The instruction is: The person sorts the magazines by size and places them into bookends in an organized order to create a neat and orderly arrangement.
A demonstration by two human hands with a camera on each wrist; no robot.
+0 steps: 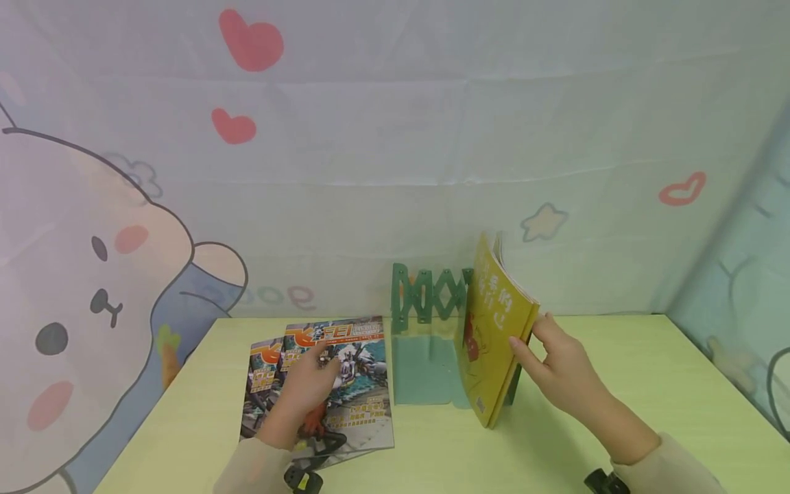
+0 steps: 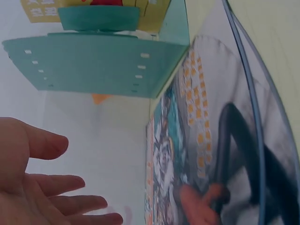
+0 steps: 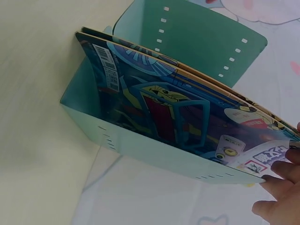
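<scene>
Two thin yellow books [image 1: 494, 329] stand tilted in a green expandable bookstand [image 1: 426, 357] at the back middle of the pale green table [image 1: 617, 439]. My right hand [image 1: 529, 334] pinches the top book's outer edge between thumb and fingers. In the right wrist view its fingertips [image 3: 276, 187] lie on the corner of the books [image 3: 178, 117] inside the bookstand [image 3: 140, 145]. My left hand [image 1: 315, 367] hovers flat over two magazines [image 1: 361, 391] lying left of the stand. The left wrist view shows this left hand [image 2: 56, 192] with fingers straight, beside the magazine [image 2: 197, 154] and the bookstand [image 2: 98, 65].
A cartoon cloth backdrop [image 1: 395, 158] with hearts and a bear closes off the back and sides. Bare table surface [image 1: 648, 357] lies right of the bookstand, and more in front of it.
</scene>
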